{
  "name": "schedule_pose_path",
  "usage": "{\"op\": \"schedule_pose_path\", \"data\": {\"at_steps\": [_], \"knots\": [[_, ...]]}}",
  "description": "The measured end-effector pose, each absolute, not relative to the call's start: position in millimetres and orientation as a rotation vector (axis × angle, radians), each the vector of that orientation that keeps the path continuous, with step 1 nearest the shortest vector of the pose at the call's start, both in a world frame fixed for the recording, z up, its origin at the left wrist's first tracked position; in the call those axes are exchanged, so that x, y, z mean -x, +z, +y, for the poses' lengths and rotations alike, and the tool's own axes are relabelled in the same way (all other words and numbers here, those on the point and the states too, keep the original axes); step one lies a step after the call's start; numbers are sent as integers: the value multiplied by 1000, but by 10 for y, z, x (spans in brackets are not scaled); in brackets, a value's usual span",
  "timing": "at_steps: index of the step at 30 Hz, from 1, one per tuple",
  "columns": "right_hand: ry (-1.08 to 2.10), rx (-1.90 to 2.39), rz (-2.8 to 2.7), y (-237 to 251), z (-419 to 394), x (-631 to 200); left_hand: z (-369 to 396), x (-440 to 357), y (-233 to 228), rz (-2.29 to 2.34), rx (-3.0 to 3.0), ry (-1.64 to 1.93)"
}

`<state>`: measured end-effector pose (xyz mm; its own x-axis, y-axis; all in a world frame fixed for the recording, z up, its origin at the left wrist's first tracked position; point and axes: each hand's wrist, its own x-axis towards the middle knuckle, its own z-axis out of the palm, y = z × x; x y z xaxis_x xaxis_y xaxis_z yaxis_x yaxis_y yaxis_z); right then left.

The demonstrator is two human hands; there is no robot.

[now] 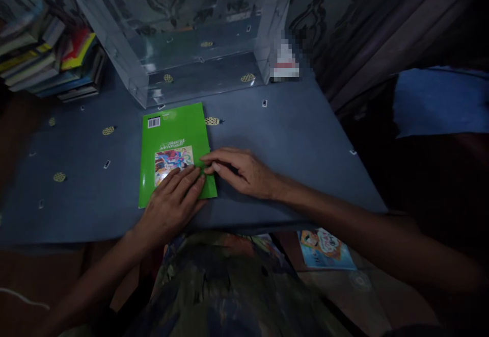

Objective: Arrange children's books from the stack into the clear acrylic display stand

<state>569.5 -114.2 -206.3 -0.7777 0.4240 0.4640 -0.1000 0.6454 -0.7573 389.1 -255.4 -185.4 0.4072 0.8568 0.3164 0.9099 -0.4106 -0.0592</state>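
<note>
- Green book (175, 132), near-centre: barcode (154, 122) far left; inverted white lettering (172, 144) seems to start "JINGDIAN".
- Left hand (171, 200) flat on its near part, fingers extended.
- Right hand (248, 174) at its right edge; cannot tell whether it pinches.
- Blue tablecloth (290, 138) extends left and right; clear case (114, 46) just beyond.

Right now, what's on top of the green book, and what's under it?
The left hand rests on the green book, covering part of its picture; the right hand reaches over one edge. Around it is pineapple-patterned tablecloth, but the book covers what's directly underneath.
</note>
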Motion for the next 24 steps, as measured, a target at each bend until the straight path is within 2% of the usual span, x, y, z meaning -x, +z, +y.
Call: {"op": "schedule_pose_path", "data": {"at_steps": [24], "knots": [[1138, 196, -2213, -2026, -1130, -5726, -2543, -3898, -1747, -1522, 2496, -329]]}}
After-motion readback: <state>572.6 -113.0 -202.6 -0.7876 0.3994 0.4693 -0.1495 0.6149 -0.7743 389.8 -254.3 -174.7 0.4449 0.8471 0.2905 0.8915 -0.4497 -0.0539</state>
